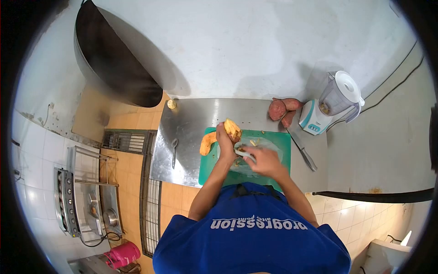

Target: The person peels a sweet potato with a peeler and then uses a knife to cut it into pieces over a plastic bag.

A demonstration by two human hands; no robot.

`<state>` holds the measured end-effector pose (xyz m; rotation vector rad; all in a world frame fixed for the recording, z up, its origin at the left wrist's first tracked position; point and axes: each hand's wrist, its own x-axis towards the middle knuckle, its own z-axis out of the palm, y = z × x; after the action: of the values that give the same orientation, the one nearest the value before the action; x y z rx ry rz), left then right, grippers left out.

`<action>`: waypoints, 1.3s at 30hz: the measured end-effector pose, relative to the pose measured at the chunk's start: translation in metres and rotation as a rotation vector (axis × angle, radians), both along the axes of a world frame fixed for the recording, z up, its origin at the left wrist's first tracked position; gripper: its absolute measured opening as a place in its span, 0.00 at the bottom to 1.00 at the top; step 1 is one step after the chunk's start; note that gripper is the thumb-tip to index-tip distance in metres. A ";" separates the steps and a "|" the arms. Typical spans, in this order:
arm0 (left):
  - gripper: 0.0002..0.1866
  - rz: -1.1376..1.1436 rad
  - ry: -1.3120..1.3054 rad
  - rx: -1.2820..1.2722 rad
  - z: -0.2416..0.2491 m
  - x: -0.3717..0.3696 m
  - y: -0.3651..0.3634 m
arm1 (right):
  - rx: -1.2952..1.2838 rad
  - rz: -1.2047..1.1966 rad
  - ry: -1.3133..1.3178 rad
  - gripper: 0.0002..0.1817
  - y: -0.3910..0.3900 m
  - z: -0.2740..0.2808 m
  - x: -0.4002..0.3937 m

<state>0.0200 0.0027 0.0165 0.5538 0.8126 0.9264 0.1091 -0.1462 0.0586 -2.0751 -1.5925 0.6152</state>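
My left hand (225,142) is closed around a partly peeled yellow-orange sweet potato (232,129), with some skin still on its lower end. Just to the right and below, my right hand (263,160) grips a pale-handled peeler (246,154), whose head is close to the sweet potato; the hand is slightly blurred. Both hands are over a green cutting board (285,141) with peelings on it. A peeled orange piece (207,143) lies at the board's left edge, beside my left wrist.
Unpeeled reddish sweet potatoes (284,109) lie near the wall, beside a blender (335,102). A knife (305,153) rests right of the board. On the steel table (182,123) are a spoon (174,153) and a small yellow piece (171,104). A large wok (114,59) hangs upper left.
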 end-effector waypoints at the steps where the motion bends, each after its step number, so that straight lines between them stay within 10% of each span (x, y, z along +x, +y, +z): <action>1: 0.18 -0.005 0.003 -0.001 0.001 -0.002 0.004 | -0.001 -0.005 0.003 0.26 -0.005 -0.008 -0.007; 26: 0.18 -0.134 0.202 0.263 -0.007 -0.011 -0.003 | 0.306 -0.246 0.318 0.30 -0.001 0.000 -0.001; 39: 0.15 -0.256 0.247 0.369 0.000 -0.014 -0.008 | 0.012 -0.120 0.149 0.31 0.007 0.034 0.010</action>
<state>0.0059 -0.0056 0.0167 1.0852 0.7715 0.7822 0.1193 -0.1397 0.0929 -2.0467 -1.3755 0.6983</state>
